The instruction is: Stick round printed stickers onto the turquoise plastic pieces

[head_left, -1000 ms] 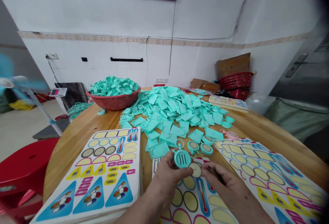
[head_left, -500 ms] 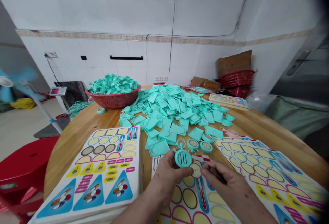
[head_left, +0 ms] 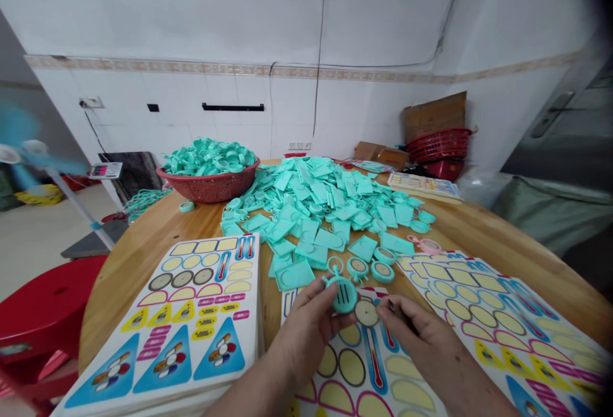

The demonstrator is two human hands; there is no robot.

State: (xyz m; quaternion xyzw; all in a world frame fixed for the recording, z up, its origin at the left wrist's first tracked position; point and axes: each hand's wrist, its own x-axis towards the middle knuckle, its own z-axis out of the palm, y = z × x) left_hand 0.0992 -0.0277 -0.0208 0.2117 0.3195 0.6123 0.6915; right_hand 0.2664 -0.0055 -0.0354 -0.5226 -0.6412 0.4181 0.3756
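clutter on three sides of both hands, as i read it over the head feed. left hand: fingers curled narrow around a teal stopwatch-shaped piece, slotted face toward the camera, ring pointing far. right hand: thumb and fingertips pinched on the right edge of a round sticker, just right of the teal piece; i cannot tell whether the two touch. slim dark object also in the right hand, mostly hidden. both hands over a printed sheet at the near side of the wooden table.

around them: stack of sticker sheets walls off the near left. fanned sheets cover the near right, pink piece by their far end. two round-dialled teal pieces sit just beyond the hands; past those, a wide heap of teal pieces blocks the middle. red basket, piled high, left of the heap. off the table, left: red stool, blue fan, blades blurred.
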